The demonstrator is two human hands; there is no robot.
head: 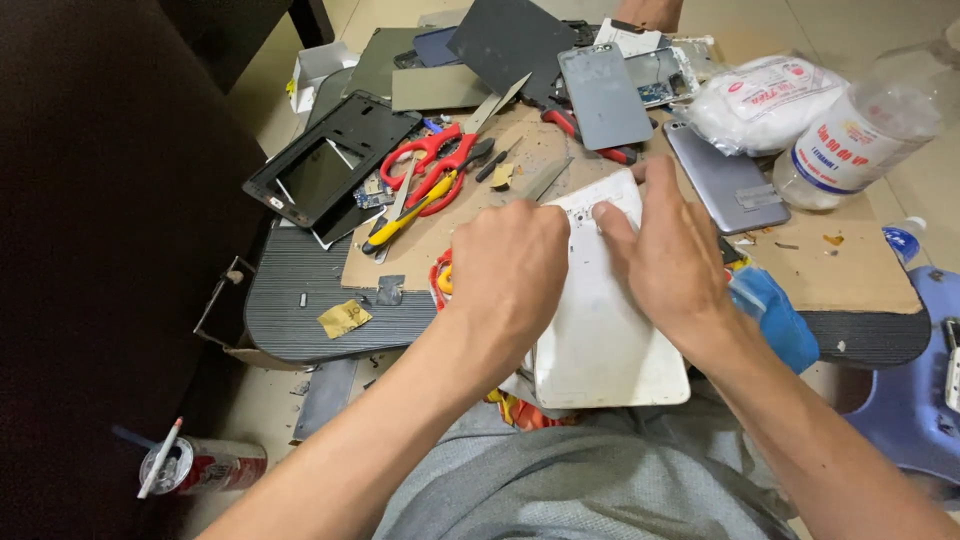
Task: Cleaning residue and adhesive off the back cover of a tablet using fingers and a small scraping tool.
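A white tablet back cover lies face down in front of me, partly over the near edge of the cardboard sheet. My left hand presses on its left edge with fingers curled; whether it holds a tool is hidden. My right hand rests on the cover's upper right part, fingertips pressing near the top edge. Red scissors and a yellow utility knife lie just left of the hands.
A black tablet frame sits at left. Grey phone backs, a clear plastic bottle, a white bag and a blue cloth lie around. A drink can stands on the floor.
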